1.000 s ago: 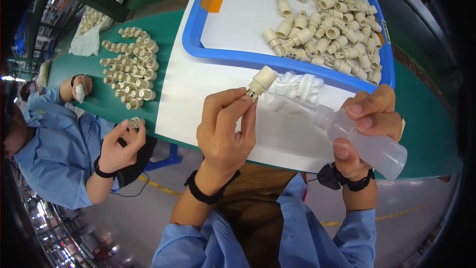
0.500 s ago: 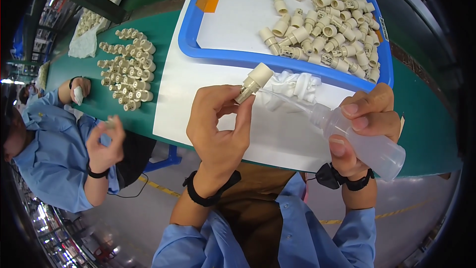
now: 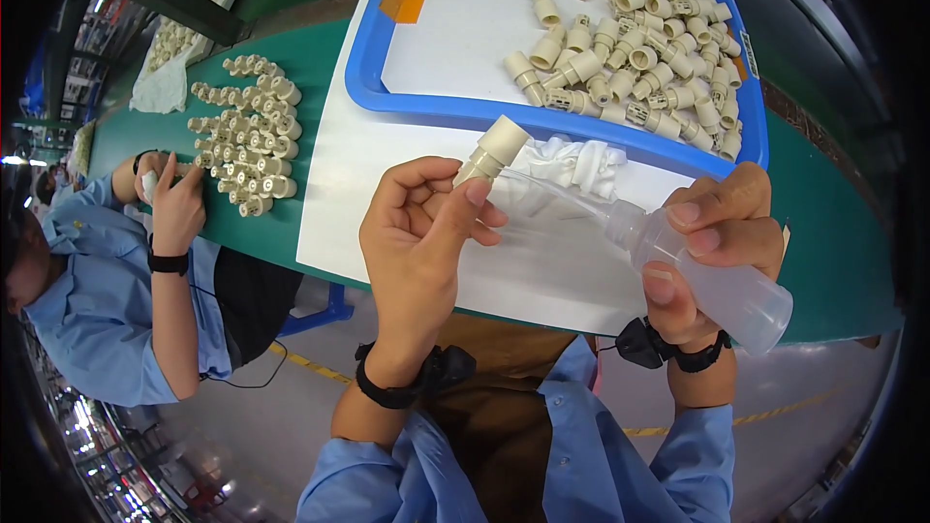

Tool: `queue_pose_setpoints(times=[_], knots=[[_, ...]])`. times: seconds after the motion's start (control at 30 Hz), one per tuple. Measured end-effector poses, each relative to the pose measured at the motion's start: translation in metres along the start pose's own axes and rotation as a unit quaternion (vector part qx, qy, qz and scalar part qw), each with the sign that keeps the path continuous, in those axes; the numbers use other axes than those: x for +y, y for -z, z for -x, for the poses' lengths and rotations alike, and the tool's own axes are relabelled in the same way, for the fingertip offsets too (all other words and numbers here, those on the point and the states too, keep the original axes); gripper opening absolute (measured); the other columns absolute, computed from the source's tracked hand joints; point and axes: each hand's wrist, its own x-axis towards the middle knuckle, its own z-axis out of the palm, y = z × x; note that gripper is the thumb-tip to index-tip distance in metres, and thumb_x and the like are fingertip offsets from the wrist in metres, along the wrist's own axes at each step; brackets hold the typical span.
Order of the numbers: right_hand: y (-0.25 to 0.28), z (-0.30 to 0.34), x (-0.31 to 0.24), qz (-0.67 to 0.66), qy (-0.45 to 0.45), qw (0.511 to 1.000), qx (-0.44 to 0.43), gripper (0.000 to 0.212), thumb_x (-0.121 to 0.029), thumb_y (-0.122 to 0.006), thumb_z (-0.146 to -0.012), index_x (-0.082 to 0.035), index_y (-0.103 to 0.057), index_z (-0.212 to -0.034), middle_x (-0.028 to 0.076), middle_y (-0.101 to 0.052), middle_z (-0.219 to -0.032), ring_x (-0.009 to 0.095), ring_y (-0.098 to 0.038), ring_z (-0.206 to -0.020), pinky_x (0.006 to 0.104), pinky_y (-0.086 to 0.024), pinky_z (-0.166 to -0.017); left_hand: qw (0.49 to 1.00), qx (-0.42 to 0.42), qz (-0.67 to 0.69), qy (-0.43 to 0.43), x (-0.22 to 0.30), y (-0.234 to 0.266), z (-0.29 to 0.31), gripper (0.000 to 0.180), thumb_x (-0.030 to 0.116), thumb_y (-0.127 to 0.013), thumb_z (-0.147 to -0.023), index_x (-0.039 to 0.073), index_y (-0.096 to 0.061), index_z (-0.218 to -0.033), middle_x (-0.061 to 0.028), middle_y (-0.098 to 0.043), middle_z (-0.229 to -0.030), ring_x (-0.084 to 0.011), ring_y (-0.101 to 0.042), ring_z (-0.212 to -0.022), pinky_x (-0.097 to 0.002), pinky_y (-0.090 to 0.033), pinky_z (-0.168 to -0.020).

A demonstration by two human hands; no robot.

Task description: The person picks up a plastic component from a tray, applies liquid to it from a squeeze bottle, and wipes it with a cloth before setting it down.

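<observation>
A long green tabletop (image 3: 320, 58) runs across the room. Below it lies a grey floor (image 3: 291, 426) marked with yellow lines (image 3: 310, 364); a blue frame leg (image 3: 334, 305) stands beneath.

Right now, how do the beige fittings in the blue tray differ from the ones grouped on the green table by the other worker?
The fittings in the blue tray lie in a loose, scattered heap on white paper, pointing every way. The fittings on the green table are packed close in a tidy cluster, directly on the table top, beside a co-worker's hand. The blue tray has a raised rim around its lot; the table group has none. Both lots are small beige plastic pieces.
</observation>
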Motion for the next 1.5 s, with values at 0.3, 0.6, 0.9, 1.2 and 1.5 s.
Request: queue_pose_setpoints(times=[0.3, 0.6, 0.9, 1.2, 1.5], knots=[[0.0, 0.001, -0.001, 0.012, 0.005, 1.0, -0.001, 0.037, -0.009, -0.076, -0.057, -0.013, -0.052, -0.085, 0.006, -0.055, -0.089, 0.012, -0.047, -0.068, 0.0224, -0.038, -0.055, 0.979, -0.07, 0.158, 0.104, -0.001, 0.007, -0.003, 0.024, 0.021, -0.05, -0.087, -0.002, -0.049, -0.095, -0.0127, -0.059, -0.078, -0.0141, -0.058, -0.058, -0.0223, -0.048, -0.049], [-0.002, 0.001, 0.002, 0.012, 0.012, 1.0, -0.001, 0.036, -0.008, -0.075, -0.057, -0.011, -0.051, -0.084, 0.007, -0.054, -0.088, 0.013, -0.047, -0.067, 0.0223, -0.038, -0.055, 0.836, -0.138, 0.439, 0.3, -0.003, 0.017, -0.012, 0.027, 0.027, -0.043, -0.09, 0.001, -0.048, -0.096, -0.0083, -0.058, -0.08, -0.0117, -0.055, -0.056, -0.0204, -0.047, -0.048], [0.005, 0.002, 0.007, -0.042, 0.028, 0.998, 0.032, 0.033, -0.016, -0.069, -0.067, -0.009, -0.047, -0.091, 0.008, -0.047, -0.088, 0.011, -0.037, -0.062, 0.0227, -0.034, -0.055, 0.952, -0.048, 0.256, 0.159, 0.014, 0.05, 0.001, 0.025, 0.02, -0.042, -0.091, -0.001, -0.046, -0.103, -0.0088, -0.055, -0.08, -0.01, -0.054, -0.059, -0.0199, -0.046, -0.047], [0.008, 0.005, 0.005, -0.028, -0.011, 0.999, 0.023, 0.03, -0.024, -0.062, -0.074, -0.006, -0.047, -0.093, 0.007, -0.041, -0.09, 0.014, -0.04, -0.074, 0.024, -0.035, -0.067, 0.684, 0.184, -0.668, -0.229, 0.092, 0.171, 0.002, 0.012, 0.0, -0.059, -0.073, 0.003, -0.059, -0.085, -0.0105, -0.058, -0.078, -0.0243, -0.058, -0.063, -0.03, -0.044, -0.056], [0.005, 0.006, 0.017, 0.007, -0.003, 1.0, 0.03, 0.03, -0.021, -0.06, -0.075, -0.005, -0.048, -0.098, 0.008, -0.041, -0.091, 0.016, -0.042, -0.091, 0.0278, -0.035, -0.08, 0.661, 0.097, -0.725, -0.17, 0.07, 0.211, -0.024, 0.017, 0.0, -0.058, -0.072, 0.005, -0.06, -0.089, -0.0094, -0.057, -0.085, -0.0286, -0.056, -0.074, -0.0346, -0.044, -0.063]])
